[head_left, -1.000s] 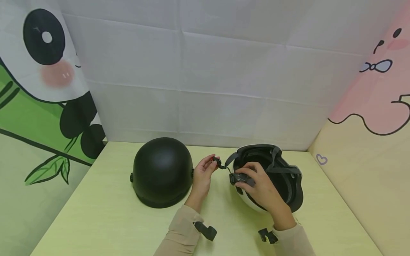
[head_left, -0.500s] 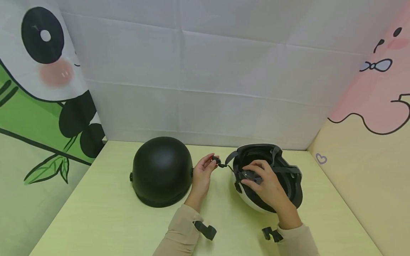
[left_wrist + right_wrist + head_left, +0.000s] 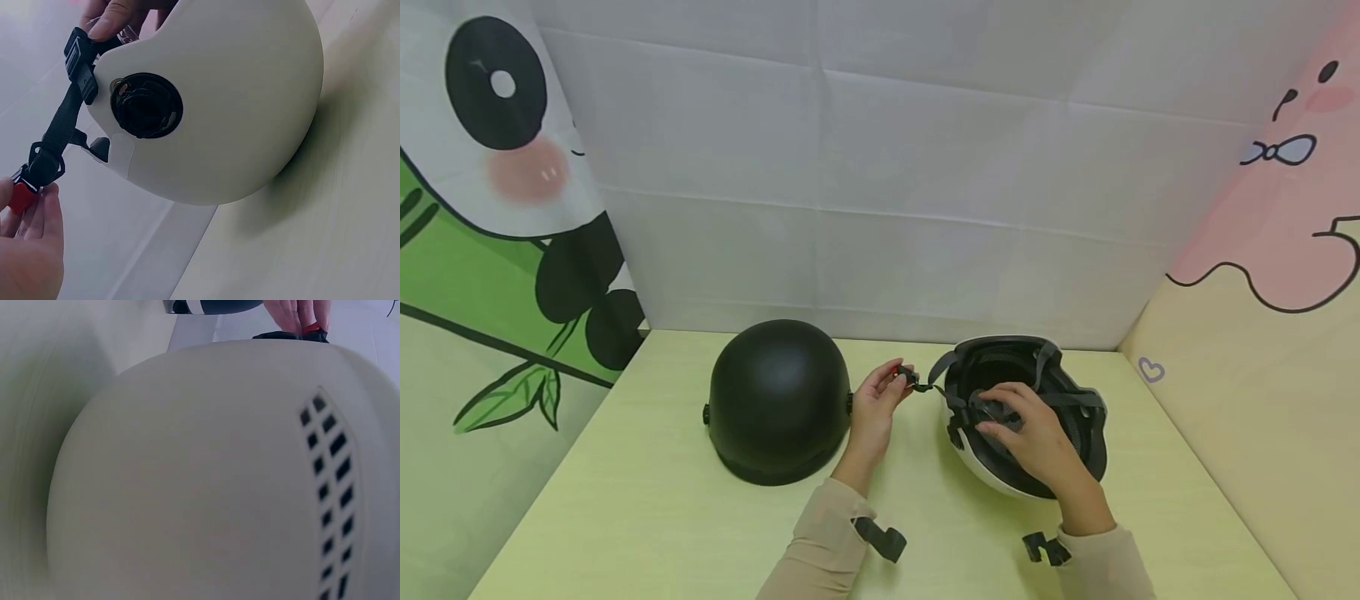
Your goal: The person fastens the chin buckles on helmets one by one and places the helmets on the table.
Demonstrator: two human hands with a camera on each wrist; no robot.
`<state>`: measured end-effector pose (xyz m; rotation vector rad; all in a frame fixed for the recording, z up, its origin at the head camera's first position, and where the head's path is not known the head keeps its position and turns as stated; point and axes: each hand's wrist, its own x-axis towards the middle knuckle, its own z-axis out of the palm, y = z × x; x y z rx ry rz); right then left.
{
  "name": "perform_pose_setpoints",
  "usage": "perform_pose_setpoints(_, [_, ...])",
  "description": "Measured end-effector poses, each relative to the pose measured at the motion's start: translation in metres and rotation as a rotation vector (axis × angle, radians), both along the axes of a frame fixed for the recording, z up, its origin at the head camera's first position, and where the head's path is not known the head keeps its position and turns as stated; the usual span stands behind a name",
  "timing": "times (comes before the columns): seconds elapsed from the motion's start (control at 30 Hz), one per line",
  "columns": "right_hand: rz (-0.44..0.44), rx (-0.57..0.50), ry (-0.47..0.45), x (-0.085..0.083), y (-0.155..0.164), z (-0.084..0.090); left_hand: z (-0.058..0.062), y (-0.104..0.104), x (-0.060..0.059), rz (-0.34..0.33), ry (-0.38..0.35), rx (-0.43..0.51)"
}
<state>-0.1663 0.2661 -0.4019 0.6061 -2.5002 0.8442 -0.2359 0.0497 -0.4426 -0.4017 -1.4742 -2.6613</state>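
A white helmet (image 3: 244,106) lies upturned on the table at the right, its dark padded inside facing up in the head view. My left hand (image 3: 872,412) pinches the red-and-black buckle (image 3: 22,196) at the end of its chin strap (image 3: 62,119). From that buckle the strap runs tight toward the helmet rim, through a black slider (image 3: 78,59). Over the helmet's opening, my right hand (image 3: 1037,433) grips a dark piece of the strap between thumb and fingers; much of that piece is hidden. A round black fitting (image 3: 147,106) sits on the white shell.
A black helmet (image 3: 778,400) rests dome up on the table (image 3: 625,517), just left of my left hand. Behind the table hangs a pale sheet (image 3: 917,183). Black vent holes (image 3: 337,445) line the white shell in the right wrist view.
My right hand has moved right, away from my left hand, carrying the dark strap piece over the white helmet's opening. The left hand has stayed in place with the buckle.
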Motion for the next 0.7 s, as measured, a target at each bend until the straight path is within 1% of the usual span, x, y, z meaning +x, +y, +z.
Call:
perform_pose_setpoints(0.17, [-0.013,0.013,-0.03,-0.0001,0.0008,-0.0033,0.0004,0.001,0.0004,-0.007,0.015,0.048])
perform_pose_setpoints(0.27, [-0.02,0.023,-0.051,0.0005,0.0012,-0.0045,0.001,0.001,0.0008,-0.007,0.021,0.062])
perform_pose_setpoints(0.5, [-0.022,0.061,-0.08,0.0002,0.0033,-0.0076,0.0025,0.0007,0.0024,-0.014,0.003,0.072])
perform_pose_setpoints(0.7, [0.011,0.056,-0.099,0.0029,0.0031,-0.0063,0.0019,0.0006,0.0021,-0.01,0.014,0.052])
